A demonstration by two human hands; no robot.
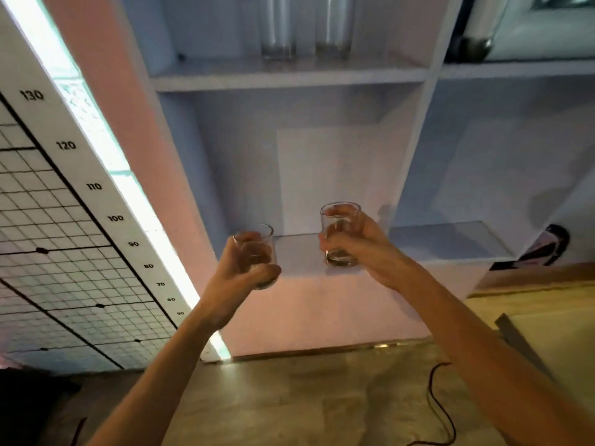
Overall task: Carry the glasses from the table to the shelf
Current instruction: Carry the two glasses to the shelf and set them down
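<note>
I hold two clear short glasses up in front of a white shelf unit (289, 75). My left hand (240, 272) is wrapped around one glass (262, 241), held slightly tilted in front of the lower shelf's front edge. My right hand (360, 244) grips the other glass (338, 235) upright, its base at about the level of the lower shelf board (302, 246). Whether that base touches the board I cannot tell. The table is not in view.
Two tall clear glasses (278, 27) (335, 25) stand on the upper shelf. A dark-based vase (476, 40) stands in the right compartment. A height-scale board with a grid (64, 220) leans at the left. A black cable (434, 400) lies on the floor.
</note>
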